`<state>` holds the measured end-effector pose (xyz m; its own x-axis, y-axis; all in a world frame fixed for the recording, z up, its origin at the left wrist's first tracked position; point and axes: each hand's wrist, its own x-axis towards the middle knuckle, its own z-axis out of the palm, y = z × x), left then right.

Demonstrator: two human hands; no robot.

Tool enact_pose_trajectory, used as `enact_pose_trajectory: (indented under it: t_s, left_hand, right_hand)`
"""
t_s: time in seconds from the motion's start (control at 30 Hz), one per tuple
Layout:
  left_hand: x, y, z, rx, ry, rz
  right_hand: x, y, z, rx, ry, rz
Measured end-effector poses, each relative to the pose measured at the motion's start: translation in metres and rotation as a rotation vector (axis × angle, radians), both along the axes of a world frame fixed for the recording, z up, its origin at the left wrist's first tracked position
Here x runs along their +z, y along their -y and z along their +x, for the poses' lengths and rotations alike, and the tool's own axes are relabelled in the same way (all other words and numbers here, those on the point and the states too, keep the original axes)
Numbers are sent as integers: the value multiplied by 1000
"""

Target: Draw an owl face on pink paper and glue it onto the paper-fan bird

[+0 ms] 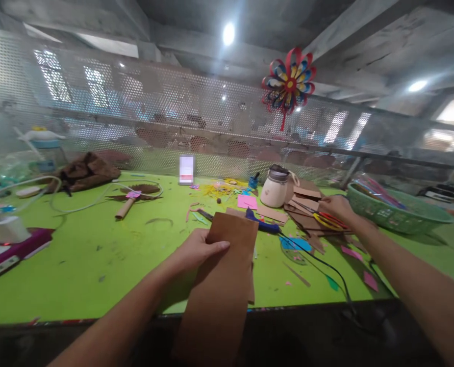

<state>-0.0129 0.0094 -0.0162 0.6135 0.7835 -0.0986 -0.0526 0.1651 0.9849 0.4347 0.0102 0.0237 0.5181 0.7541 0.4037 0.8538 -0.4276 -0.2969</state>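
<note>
My left hand grips a long brown cardboard strip, thumb on top, at the table's front edge. The strip's lower end hangs toward me past the edge. Just behind it lies a blue glue gun with a black cord. My right hand reaches out to a pile of brown cardboard pieces, its fingers drawn together. What they pinch, if anything, I cannot make out. Below those fingers are scissors with yellow and red handles.
A cream jar and a green basket stand at the right. Paper scraps are scattered about. At left are a brown paper flower, crumpled brown material and a purple power strip. A pinwheel flower rises behind.
</note>
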Motion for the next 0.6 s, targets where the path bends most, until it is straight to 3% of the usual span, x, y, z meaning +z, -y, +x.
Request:
enact_pose_trajectory:
  t_s: [0.13,0.27,0.4,0.5,0.6]
  left_hand:
    - [0,0,0,-24,7,-9]
    - [2,1,-2,-22,6,21]
    - [1,2,-3,-34,0,74]
    - [3,-1,-7,-20,-3,136]
    - [13,-10,-14,42,-14,242]
  right_hand:
    - [8,4,-49,153,-201,111]
    - [5,22,-131,487,-436,189]
    - [0,37,-208,806,-639,94]
    - [-3,40,-238,905,-721,119]
    - [-3,36,-250,952,-773,151]
